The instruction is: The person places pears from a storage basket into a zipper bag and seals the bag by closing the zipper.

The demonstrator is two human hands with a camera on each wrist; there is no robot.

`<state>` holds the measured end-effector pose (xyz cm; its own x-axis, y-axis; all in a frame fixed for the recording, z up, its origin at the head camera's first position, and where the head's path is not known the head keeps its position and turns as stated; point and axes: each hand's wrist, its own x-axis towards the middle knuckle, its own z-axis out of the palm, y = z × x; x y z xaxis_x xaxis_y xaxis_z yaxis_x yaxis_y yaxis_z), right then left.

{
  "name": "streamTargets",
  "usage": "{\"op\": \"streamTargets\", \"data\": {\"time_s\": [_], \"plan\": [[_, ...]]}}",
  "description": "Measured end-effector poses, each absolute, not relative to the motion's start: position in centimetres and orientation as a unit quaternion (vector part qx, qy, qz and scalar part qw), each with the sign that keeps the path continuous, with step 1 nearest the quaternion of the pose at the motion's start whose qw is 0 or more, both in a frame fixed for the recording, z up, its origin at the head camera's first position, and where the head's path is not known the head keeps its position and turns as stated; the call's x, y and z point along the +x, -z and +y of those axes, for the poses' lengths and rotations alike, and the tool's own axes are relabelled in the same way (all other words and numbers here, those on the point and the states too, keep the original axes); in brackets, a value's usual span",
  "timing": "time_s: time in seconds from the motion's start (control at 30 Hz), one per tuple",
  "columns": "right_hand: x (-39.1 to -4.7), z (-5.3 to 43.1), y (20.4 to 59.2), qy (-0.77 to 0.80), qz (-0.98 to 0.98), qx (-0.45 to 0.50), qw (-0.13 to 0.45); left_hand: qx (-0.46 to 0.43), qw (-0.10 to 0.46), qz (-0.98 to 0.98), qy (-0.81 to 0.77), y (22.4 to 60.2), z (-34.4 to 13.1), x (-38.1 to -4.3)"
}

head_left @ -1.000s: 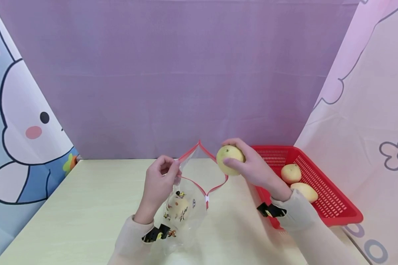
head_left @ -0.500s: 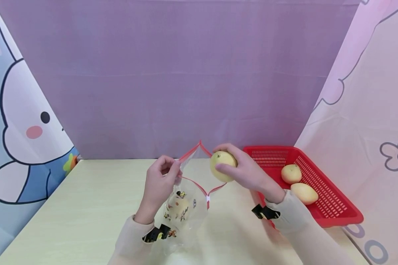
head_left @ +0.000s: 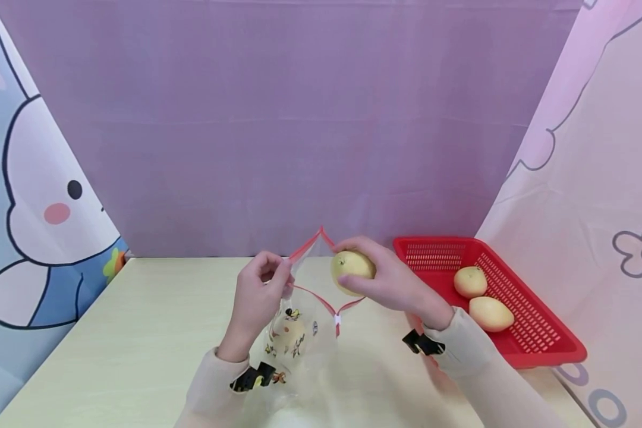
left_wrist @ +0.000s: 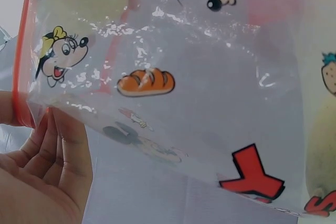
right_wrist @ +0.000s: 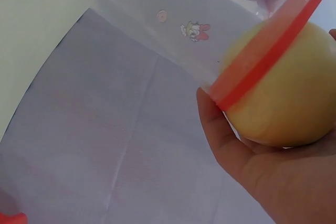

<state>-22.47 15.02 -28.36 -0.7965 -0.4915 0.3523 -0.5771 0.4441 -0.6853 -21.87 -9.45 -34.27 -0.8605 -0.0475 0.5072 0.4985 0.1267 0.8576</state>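
Note:
My left hand [head_left: 259,297] pinches the red-edged rim of a clear zip bag [head_left: 312,362] with cartoon prints. Its mouth gapes in a diamond shape, and a pale yellow fruit shows through the plastic low inside. In the left wrist view, thumb and fingers hold a corner of the bag [left_wrist: 210,103]. My right hand [head_left: 387,276] grips a round yellow fruit [head_left: 350,270] with a small stem scar, at the right side of the bag's mouth. In the right wrist view the red zip strip [right_wrist: 262,61] crosses in front of part of that fruit [right_wrist: 294,108].
On the table's right stands a red perforated plastic basket [head_left: 545,309]. In it lie a round yellow fruit [head_left: 469,282] and a longer, mango-shaped one [head_left: 490,314]. A purple cloth [head_left: 299,119] backs the pale table [head_left: 139,345], and patterned sheets hang at both sides.
My right hand has moved left and slightly down with the round yellow fruit, from beside the bag's right edge to over its mouth. The left hand and bag have stayed almost still.

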Motion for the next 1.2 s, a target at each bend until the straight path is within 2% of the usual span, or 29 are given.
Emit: {"op": "streamTargets", "data": {"time_s": [0.63, 1.2], "plan": [[-23.24, 14.67, 28.82, -0.397, -0.853, 0.335, 0.044, -0.153, 0.216, -0.717, 0.645, 33.99, -9.66, -21.89], [-23.04, 15.13, 27.92, -0.324, -0.853, 0.401, 0.072, -0.152, 0.221, -0.714, 0.647, 33.70, -10.09, -21.85]]}}
